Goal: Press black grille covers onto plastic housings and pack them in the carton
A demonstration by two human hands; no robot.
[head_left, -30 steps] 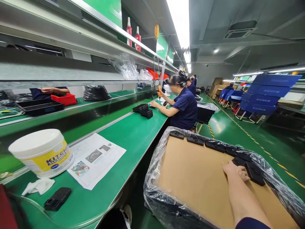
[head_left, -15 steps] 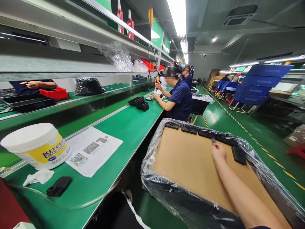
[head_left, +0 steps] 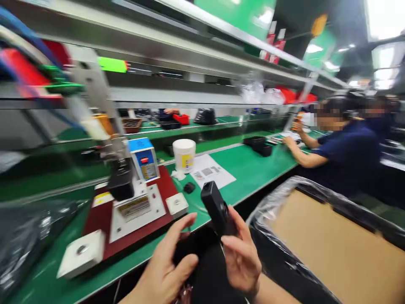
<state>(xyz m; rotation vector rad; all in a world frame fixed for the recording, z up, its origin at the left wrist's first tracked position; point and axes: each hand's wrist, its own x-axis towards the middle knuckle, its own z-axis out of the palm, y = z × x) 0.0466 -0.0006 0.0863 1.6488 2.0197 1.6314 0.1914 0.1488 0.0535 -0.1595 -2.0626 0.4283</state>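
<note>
The black part (head_left: 217, 209) is in the right hand (head_left: 243, 259), thumb and fingers closed about its lower end, its long axis tilted up and leftward across the near edge of the tabletop (head_left: 251, 167). Just left and apart, the left hand (head_left: 169, 264) has thumb and fingers spread, nothing visible in its grip. Beyond it, near that edge, sits the maroon-based fixture (head_left: 137, 207).

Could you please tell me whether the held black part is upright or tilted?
Tilted: the black part leans to the picture's left above the right hand.
</note>
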